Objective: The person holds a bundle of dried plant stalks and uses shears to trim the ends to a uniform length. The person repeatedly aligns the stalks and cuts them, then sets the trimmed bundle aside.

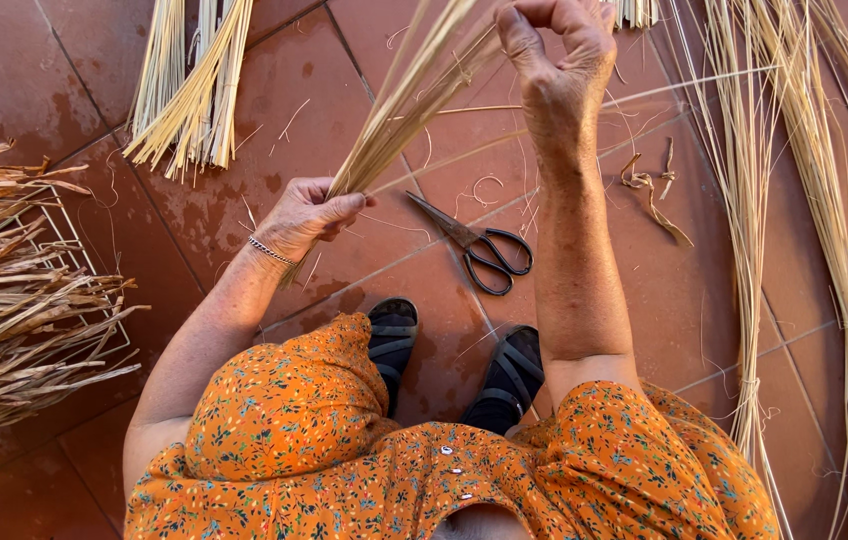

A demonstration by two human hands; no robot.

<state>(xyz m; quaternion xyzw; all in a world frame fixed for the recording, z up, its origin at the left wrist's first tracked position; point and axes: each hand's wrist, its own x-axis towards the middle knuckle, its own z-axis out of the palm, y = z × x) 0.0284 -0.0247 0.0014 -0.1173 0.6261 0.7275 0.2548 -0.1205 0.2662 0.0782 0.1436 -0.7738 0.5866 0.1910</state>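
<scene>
A red tiled floor (644, 300) carries long straw lengths (824, 200) down the right side, a heap of dry brown leaves (14, 330) over a white wire rack (69, 240) on the left, and a cut straw bundle (189, 90) at the top. Above the middle, a sheaf of straw stalks (409, 100) is held slanting, the left hand (309, 215) closed around its lower end and the right hand (564, 50) pinched on strands higher up. The stalks look light, springy and brittle, best gripped near the gathered base, and the scissors (479, 250) lie open on bare tiles beyond the sandals (394, 335), with clear room there.
</scene>
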